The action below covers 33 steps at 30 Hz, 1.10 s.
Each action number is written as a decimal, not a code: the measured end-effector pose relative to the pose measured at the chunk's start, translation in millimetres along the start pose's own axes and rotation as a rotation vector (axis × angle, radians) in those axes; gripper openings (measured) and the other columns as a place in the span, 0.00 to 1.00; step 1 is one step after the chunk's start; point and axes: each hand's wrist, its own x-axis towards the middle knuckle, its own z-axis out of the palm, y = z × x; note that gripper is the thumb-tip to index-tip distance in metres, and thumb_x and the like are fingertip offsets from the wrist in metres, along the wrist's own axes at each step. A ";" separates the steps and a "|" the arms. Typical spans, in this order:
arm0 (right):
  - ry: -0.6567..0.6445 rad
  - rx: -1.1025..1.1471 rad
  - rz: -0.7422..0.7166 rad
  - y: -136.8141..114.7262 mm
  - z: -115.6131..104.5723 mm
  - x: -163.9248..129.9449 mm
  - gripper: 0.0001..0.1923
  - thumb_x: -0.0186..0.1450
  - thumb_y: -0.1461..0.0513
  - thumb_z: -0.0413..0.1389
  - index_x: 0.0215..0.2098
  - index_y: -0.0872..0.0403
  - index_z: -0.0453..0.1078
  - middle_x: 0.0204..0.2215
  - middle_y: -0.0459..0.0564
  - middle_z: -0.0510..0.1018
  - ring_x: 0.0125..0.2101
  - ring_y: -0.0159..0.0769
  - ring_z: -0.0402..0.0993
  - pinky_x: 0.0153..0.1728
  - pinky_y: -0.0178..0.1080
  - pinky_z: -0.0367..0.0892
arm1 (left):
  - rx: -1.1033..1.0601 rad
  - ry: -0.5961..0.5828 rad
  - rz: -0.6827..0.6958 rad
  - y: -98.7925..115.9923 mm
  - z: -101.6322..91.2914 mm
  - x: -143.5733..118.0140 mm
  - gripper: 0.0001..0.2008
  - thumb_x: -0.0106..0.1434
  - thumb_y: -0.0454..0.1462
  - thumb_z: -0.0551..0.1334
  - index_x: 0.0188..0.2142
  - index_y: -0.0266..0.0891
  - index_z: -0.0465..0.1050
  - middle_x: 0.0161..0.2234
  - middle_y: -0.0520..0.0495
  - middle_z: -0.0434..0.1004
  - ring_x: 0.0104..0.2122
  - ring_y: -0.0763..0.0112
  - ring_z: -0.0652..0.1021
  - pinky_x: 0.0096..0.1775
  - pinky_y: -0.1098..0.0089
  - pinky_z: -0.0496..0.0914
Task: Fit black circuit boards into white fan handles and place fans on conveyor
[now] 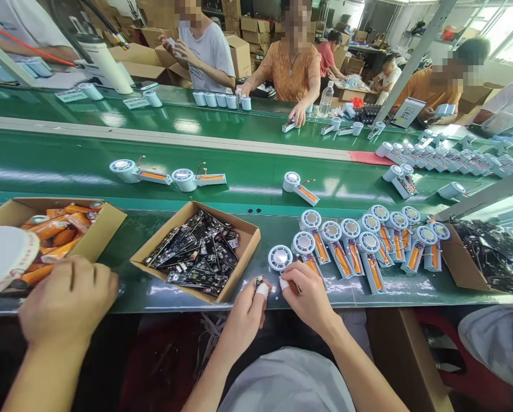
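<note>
My left hand [247, 312] pinches a small dark circuit part [259, 281] between fingertips wearing white finger cots. My right hand [308, 297] meets it at the table's near edge and grips the lower end of a white fan unit [280, 257], whose round head lies on the green surface just above my fingers. Directly left of my hands is an open cardboard box of black circuit boards [198, 252]. To the right lie several more white fan units with orange batteries [368, 240], packed side by side.
A co-worker's hand [67, 297] rests by a box of orange batteries [59, 229] at the left. The green conveyor belt [248, 183] carries scattered fan units. Other people work across it. Another box of boards [492, 257] stands at the right.
</note>
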 end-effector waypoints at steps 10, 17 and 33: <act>-0.251 -0.465 -0.289 -8.5 -12.0 11.1 0.08 0.67 0.70 0.54 0.32 0.54 0.69 0.33 0.49 0.76 0.30 0.37 0.65 0.32 0.39 0.60 | 0.467 -0.038 0.241 -2.2 4.0 10.4 0.14 0.65 0.41 0.47 0.24 0.44 0.60 0.22 0.51 0.68 0.24 0.67 0.69 0.28 0.68 0.62; -0.247 -0.466 -0.275 -10.7 -10.9 11.0 0.11 0.69 0.70 0.53 0.29 0.53 0.68 0.31 0.51 0.74 0.29 0.38 0.65 0.31 0.39 0.58 | 0.545 -0.048 0.267 -1.8 7.8 6.9 0.11 0.67 0.39 0.44 0.31 0.45 0.61 0.30 0.46 0.73 0.33 0.60 0.75 0.36 0.63 0.68; -0.381 -0.034 -0.130 6.7 -30.4 12.8 0.15 0.71 0.69 0.49 0.49 0.53 0.74 0.42 0.53 0.77 0.41 0.38 0.74 0.42 0.38 0.71 | 0.557 -0.213 0.309 8.9 -8.4 15.5 0.13 0.69 0.37 0.49 0.34 0.44 0.70 0.32 0.46 0.79 0.37 0.59 0.79 0.38 0.66 0.68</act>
